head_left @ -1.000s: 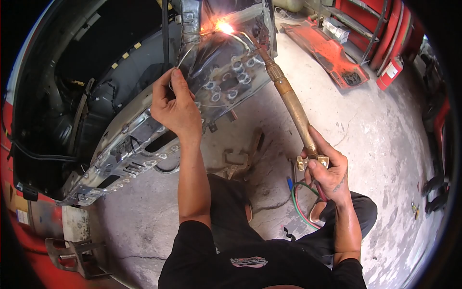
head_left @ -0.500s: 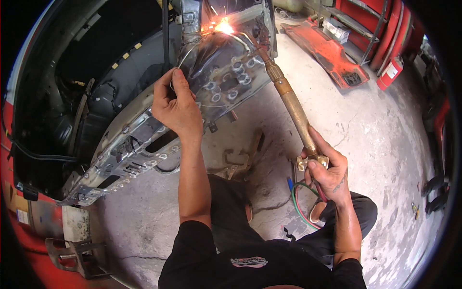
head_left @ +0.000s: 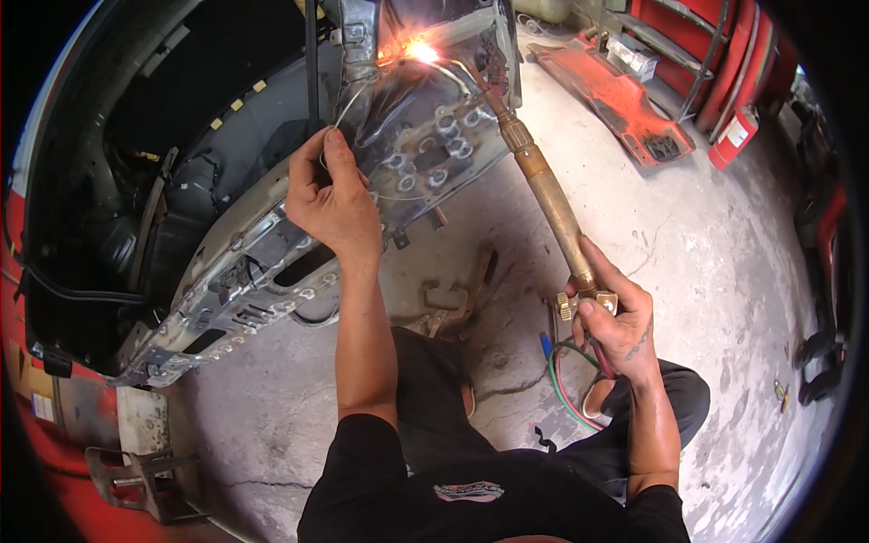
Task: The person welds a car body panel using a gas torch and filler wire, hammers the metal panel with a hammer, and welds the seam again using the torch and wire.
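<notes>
Between the thumb and fingers of my left hand (head_left: 337, 195) is a thin welding rod (head_left: 350, 107), its upper end running toward the bright glow. My right hand (head_left: 617, 330) is wrapped round the valve end of a brass welding torch (head_left: 550, 195). The torch's tip points up and left at a glaring hot spot (head_left: 422, 51) on the bare metal car body panel (head_left: 412, 118). Glare hides the exact contact of rod, flame and metal. Green and red hoses (head_left: 563, 391) hang below my right hand.
A long spot-welded body edge (head_left: 240, 294) runs down to the lower left beside the dark trunk opening (head_left: 100, 181). Clamps (head_left: 444, 303) lie on the concrete floor. An orange-red panel (head_left: 625, 104) lies at upper right near a red rack (head_left: 670, 41). A metal bracket (head_left: 136, 484) stands lower left.
Fewer sparks fly from the hot spot, and the glow is slightly smaller. Both hands, the rod and the torch hold almost the same position.
</notes>
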`<state>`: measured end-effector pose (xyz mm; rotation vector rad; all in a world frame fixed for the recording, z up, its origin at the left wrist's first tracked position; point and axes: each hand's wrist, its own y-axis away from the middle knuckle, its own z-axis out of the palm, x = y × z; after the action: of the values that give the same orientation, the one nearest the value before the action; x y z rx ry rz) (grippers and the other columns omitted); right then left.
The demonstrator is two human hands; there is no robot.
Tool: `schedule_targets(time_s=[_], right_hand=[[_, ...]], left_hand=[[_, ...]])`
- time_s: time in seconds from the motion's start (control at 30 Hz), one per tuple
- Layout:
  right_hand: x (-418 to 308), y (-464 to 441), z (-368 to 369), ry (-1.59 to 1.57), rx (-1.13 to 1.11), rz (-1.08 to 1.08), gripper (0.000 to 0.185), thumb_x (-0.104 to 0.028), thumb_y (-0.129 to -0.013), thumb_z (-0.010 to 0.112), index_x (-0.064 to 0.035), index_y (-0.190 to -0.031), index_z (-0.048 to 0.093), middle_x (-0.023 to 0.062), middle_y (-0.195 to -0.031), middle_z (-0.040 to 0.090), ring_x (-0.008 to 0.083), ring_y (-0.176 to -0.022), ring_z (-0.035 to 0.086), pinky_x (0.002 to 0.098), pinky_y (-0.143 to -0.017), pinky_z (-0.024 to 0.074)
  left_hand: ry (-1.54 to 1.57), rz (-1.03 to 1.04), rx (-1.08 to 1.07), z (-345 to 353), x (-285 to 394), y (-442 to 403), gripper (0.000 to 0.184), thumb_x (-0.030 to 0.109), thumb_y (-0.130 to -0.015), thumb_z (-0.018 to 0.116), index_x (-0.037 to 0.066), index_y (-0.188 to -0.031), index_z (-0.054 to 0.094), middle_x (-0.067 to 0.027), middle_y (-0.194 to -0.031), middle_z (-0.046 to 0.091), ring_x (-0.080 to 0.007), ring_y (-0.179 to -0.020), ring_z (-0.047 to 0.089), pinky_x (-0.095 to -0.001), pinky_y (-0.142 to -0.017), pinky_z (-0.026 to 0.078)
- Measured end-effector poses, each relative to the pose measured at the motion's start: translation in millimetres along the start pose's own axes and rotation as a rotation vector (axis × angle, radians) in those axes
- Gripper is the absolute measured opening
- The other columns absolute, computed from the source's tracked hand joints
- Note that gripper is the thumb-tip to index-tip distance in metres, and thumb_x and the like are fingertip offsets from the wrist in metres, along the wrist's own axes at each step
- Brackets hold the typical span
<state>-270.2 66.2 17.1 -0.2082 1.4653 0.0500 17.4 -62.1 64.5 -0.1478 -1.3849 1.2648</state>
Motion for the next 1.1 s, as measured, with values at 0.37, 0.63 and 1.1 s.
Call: schedule_targets(time_s=[0.37, 0.63, 1.1], right_hand=[[1.4, -0.2, 0.2, -0.007, 0.007, 0.005, 0.061, -0.009, -0.092, 0.069, -0.0072, -0.150, 0.052, 0.0082, -0.099, 0.066, 0.0095, -0.063, 0.059, 0.0241, -0.058, 0.0499], [-0.3, -0.5, 1.8, 0.006, 0.009, 0.010, 0.061, -0.010, -0.092, 0.069, -0.0071, -0.150, 0.052, 0.0081, -0.099, 0.066, 0.0096, -0.063, 0.059, 0.0239, -0.058, 0.0497], [0.4, -1.0, 2.1, 0.010, 0.008, -0.001, 0.061, -0.010, -0.092, 0.068, -0.0078, -0.150, 0.052, 0.0074, -0.098, 0.066, 0.0094, -0.063, 0.059, 0.0242, -0.058, 0.0499]], left_hand=[[-0.008, -0.012, -0.006, 1.0, 0.6, 0.6, 0.019, 0.014, -0.100, 0.069, -0.005, -0.103, 0.069, -0.0006, -0.070, 0.061, -0.0023, -0.052, 0.048, -0.0187, -0.046, 0.035], [0.004, -0.006, -0.001, 1.2, -0.6, 0.3, 0.019, 0.014, -0.099, 0.069, -0.004, -0.103, 0.069, -0.0011, -0.072, 0.062, -0.0024, -0.052, 0.048, -0.0188, -0.046, 0.036], [-0.011, -0.017, -0.004, 1.5, 1.3, 0.9, 0.017, 0.013, -0.100, 0.069, -0.004, -0.103, 0.069, -0.0008, -0.071, 0.061, -0.0024, -0.052, 0.048, -0.0189, -0.046, 0.036]])
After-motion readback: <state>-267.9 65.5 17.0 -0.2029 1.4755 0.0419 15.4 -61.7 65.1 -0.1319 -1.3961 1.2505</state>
